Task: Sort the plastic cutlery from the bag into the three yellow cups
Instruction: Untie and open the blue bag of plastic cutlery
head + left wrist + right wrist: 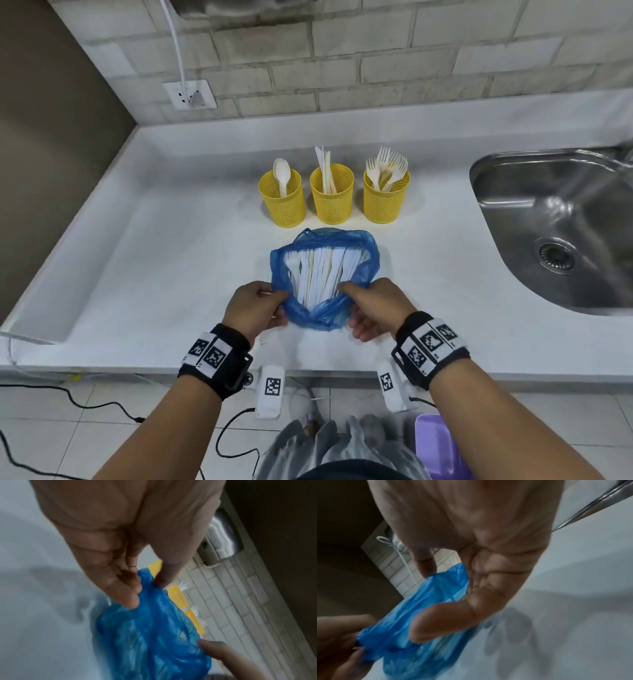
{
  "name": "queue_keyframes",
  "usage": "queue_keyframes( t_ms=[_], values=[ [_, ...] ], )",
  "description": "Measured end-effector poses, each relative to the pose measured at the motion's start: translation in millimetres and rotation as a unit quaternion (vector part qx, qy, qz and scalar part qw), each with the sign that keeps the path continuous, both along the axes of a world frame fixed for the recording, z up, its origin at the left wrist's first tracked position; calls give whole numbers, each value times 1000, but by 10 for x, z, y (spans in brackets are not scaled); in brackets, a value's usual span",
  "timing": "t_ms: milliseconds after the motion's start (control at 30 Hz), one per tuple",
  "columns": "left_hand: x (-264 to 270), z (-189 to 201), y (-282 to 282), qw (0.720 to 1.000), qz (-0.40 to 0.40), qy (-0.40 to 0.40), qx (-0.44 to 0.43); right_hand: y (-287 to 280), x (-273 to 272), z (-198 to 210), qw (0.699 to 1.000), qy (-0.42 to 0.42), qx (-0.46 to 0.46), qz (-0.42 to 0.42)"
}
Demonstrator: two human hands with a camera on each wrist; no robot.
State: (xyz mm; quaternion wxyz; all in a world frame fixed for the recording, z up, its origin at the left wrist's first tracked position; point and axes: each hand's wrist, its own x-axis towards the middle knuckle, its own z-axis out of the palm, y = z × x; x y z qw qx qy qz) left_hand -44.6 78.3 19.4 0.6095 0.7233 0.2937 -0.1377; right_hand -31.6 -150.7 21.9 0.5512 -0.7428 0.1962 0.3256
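Both hands, left [255, 306] and right [371, 308], pinch the bag [323, 270] mouth with fingers clamped, near three cups [331, 193] on the table [171, 257].

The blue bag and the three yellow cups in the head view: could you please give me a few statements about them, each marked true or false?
1. Both hands grip the blue bag, the left hand at its left edge and the right hand at its right edge. True.
2. The blue bag is empty. False: white cutlery fills its open mouth.
3. The right cup holds forks. True.
4. The left cup holds knives. False: a spoon stands in it; the knives are in the middle cup.
5. The cups stand in the sink. False: they stand on the white counter, to the left of it.
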Motion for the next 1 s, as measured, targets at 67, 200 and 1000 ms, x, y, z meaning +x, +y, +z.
queue_keyframes(
  t_ms=[67, 200, 1000],
  values=[
    [-3, 10, -57, 1000, -4, -30, -2, 84, 43, -38, 999, -35, 24, -33],
    [28, -37, -48, 984, 57, -30, -165, 108, 45, -121, 978, -48, 154, -129],
    [961, -97, 170, 892, -235, -148, 357, -3, 1008, -134, 924, -309, -219, 58]
  ],
)
